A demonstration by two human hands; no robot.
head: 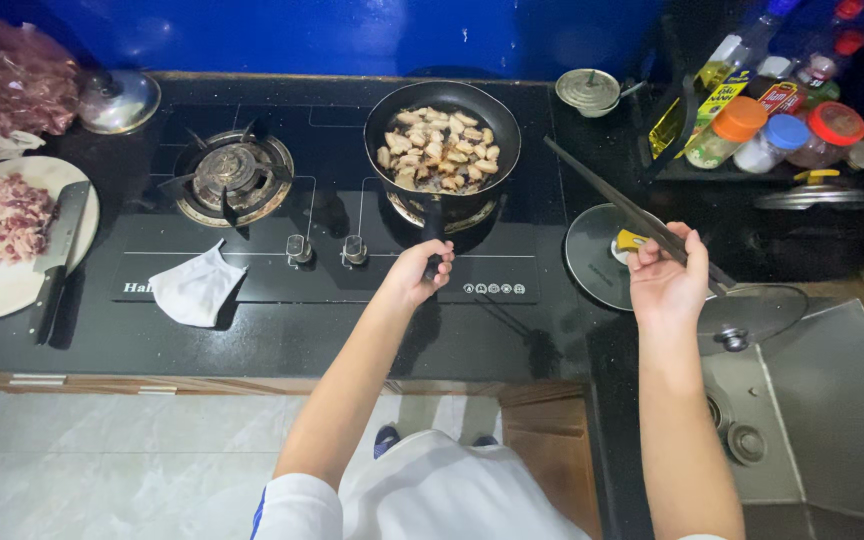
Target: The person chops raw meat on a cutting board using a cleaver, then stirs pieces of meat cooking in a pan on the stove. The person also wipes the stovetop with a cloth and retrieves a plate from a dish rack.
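Left hand: it is closing its grip fully around the black handle of the frying pan, near the front edge of the hob.
Right hand: it is holding a pair of long dark chopsticks in a closed grip; they are slanting up and to the left, with their tips hanging in the air just right of the pan and not touching it.
Frying pan: it is sitting on the right burner of the black glass hob, and it is carrying pale, browned pieces of food spread over its bottom.
Left burner: it is standing bare, well apart from the pan.
White cloth: it is lying crumpled on the front left part of the hob, near the two knobs.
Cutting board: it is resting on the dark surface at far left, bearing chopped red meat and a cleaver lying across its right side.
Glass lid: it is lying flat on the surface, partly under the right hand and the chopsticks.
Jars and bottles: they are crowding the back right corner, with orange, blue and red caps.
Small metal lid: it is sitting behind the pan, to its right.
Plastic bag: it is slumping in the back left corner, beside a domed lid.
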